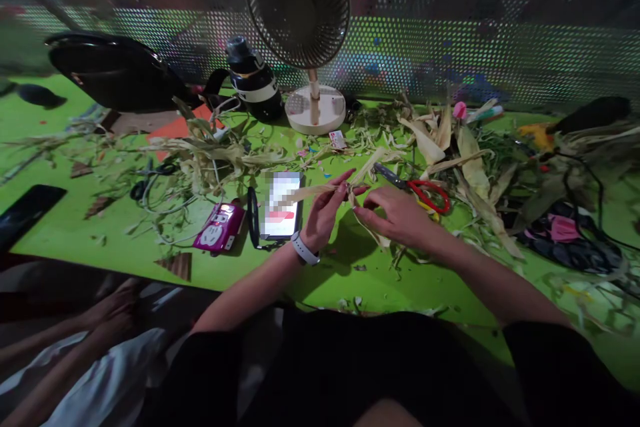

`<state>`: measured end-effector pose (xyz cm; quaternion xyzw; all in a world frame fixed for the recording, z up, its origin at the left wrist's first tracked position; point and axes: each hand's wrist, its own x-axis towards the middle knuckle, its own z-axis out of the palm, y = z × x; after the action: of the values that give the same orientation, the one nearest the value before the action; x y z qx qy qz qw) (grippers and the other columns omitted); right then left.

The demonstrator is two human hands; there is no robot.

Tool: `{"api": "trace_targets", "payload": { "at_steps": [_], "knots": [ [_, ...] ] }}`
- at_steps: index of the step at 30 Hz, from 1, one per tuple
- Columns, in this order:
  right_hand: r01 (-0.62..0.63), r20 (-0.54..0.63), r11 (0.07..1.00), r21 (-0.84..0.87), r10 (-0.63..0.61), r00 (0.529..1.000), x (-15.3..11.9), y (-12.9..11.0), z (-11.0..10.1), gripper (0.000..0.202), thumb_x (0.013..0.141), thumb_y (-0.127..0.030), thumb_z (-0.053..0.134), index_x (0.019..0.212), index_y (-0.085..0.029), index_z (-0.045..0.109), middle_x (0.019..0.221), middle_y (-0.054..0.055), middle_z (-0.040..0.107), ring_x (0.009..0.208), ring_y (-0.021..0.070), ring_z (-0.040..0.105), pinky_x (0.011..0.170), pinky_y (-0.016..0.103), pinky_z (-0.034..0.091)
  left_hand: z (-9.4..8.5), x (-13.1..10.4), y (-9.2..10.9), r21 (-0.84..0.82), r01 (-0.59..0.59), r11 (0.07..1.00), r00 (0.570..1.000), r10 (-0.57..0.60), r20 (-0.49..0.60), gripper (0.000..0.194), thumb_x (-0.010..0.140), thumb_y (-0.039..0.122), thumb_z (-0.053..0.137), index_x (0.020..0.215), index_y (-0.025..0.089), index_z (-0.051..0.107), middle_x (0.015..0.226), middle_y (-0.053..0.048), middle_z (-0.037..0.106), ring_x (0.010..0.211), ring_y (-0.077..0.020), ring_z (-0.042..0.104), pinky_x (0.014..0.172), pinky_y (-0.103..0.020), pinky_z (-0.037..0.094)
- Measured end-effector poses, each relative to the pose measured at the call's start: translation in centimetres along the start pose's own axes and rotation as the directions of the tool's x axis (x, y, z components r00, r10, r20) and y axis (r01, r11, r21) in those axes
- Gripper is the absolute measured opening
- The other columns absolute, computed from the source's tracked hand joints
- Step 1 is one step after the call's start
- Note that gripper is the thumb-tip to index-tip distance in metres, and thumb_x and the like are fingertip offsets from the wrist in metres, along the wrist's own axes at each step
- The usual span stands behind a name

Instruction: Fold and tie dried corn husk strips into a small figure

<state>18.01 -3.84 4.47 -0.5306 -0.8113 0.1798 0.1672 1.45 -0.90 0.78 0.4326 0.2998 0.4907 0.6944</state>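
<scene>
Pale strips of dried corn husk cross between my two hands over the green table. My left hand, with a white wristband, pinches the strips between thumb and fingers; one long strip trails left across the lit phone. From the other side, my right hand closes its thumb and fingers on the lower end of the husk. Exactly how the strips cross at the fingertips is too small to tell. Just beyond my right hand lie scissors with a red handle, partly hidden by husk.
A desk fan, a black bottle and a black bag stand along the back. A purple power block sits left of the phone. Husk piles cover the right side. Another person's hands show at lower left.
</scene>
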Motion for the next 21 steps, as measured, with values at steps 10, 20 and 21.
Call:
{"api": "trace_targets", "payload": {
  "at_steps": [10,20,21],
  "knots": [
    [-0.105,-0.003,0.958,0.266,0.11,0.994,0.2,0.3,0.4,0.023,0.095,-0.034,0.038,0.087,-0.019,0.053,0.075,0.002,0.059,0.062,0.0138,0.051,0.059,0.027,0.037,-1.1,0.4,1.0,0.399,-0.179,0.899,0.972,0.225,-0.071,0.016,0.075,0.034,0.069,0.085,0.021,0.072,0.096,-0.005,0.068,0.102,-0.0188,0.058,0.097,-0.031,0.04],
    [0.008,0.11,0.956,0.292,-0.042,0.993,0.2,-0.2,0.0,0.02,0.094,-0.031,0.039,0.09,-0.018,0.054,0.077,0.003,0.06,0.066,0.0139,0.053,0.062,0.025,0.039,-1.9,0.9,-0.3,0.206,-0.024,0.978,0.999,0.019,0.029,0.041,0.08,0.059,0.053,0.081,0.019,0.057,0.079,0.0,0.055,0.077,-0.013,0.053,0.077,-0.025,0.043],
    [0.022,0.105,0.962,0.274,-0.052,0.993,0.2,-0.1,0.0,0.02,0.095,-0.031,0.038,0.091,-0.018,0.054,0.078,0.004,0.061,0.067,0.0143,0.053,0.063,0.026,0.039,-1.9,0.9,-0.2,0.213,-0.004,0.977,0.999,-0.004,0.039,0.043,0.08,0.061,0.052,0.08,0.018,0.058,0.078,0.0,0.054,0.075,-0.0125,0.051,0.075,-0.025,0.043]
  ]
}}
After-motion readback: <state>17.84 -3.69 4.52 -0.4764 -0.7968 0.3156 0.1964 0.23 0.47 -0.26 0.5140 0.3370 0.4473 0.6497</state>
